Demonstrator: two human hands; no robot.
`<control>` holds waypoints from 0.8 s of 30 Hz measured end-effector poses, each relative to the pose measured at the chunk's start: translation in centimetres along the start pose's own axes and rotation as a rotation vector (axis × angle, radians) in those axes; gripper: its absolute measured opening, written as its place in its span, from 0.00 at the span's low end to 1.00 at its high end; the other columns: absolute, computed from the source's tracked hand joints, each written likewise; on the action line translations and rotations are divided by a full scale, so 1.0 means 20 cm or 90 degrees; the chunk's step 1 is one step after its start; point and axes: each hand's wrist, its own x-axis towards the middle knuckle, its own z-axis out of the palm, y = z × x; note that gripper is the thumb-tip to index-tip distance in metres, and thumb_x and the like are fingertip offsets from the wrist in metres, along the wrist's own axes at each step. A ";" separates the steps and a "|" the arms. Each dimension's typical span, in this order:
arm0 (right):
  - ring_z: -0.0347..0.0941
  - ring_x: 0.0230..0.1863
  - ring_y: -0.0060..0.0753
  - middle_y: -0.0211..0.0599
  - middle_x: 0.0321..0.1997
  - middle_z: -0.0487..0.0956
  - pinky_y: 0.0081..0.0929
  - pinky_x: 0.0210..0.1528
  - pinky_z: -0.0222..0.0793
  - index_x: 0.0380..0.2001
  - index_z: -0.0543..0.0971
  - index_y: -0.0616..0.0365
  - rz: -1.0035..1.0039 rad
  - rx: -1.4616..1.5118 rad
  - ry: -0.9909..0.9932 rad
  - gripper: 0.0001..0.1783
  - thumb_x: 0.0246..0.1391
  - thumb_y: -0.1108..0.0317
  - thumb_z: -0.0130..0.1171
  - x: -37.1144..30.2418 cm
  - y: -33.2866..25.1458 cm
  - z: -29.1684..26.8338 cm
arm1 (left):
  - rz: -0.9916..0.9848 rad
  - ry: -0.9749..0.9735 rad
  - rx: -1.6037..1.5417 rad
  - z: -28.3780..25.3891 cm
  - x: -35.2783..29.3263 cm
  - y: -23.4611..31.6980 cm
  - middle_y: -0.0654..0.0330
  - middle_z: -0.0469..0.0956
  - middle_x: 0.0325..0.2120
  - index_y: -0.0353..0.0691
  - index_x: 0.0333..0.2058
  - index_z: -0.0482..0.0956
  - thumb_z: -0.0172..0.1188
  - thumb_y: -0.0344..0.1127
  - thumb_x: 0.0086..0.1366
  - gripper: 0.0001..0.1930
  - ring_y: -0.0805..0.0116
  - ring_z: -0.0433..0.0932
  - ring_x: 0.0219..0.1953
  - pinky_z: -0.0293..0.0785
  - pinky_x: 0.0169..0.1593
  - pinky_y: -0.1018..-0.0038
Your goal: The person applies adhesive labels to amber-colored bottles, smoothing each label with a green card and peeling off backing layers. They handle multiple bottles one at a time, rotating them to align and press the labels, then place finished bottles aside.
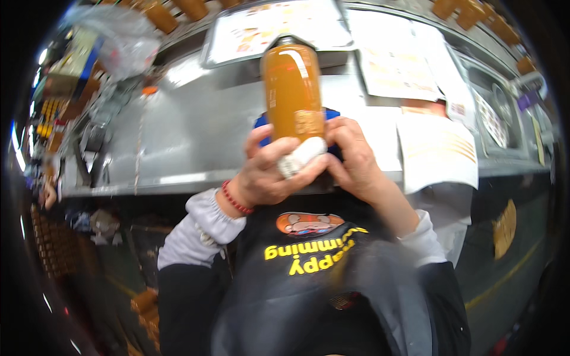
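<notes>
A glossy amber-brown bottle (294, 83) with a dark far end is tilted away from me over the metal worktable. My left hand (267, 172) is closed round its near end, with a red bead bracelet at the wrist. My right hand (356, 157) grips the same end from the right, fingertips on the bottle's side. Between the hands is a small white piece (306, 155) at the left fingers; whether it is a wrap or a separate item I cannot tell. A patch of printing shows on the bottle near my right fingers. Something blue (261, 121) lies behind the bottle, mostly hidden.
Beyond the bottle lies a shallow tray (209, 50) with a printed sheet. White sheets (398, 71) and a striped paper (439, 148) lie to the right, beside a grey bin (513, 127). A clear plastic bag (127, 47) is at far left. More amber bottles (159, 16) line the back.
</notes>
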 end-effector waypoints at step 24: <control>0.66 0.64 0.46 0.39 0.60 0.73 0.40 0.61 0.70 0.54 0.81 0.43 0.275 -0.781 -0.080 0.26 0.54 0.78 0.51 -0.34 0.71 -1.28 | -0.404 0.030 -0.107 0.01 -0.30 0.07 0.44 0.71 0.55 0.28 0.59 0.71 0.50 0.24 0.71 0.19 0.53 0.63 0.62 0.65 0.63 0.62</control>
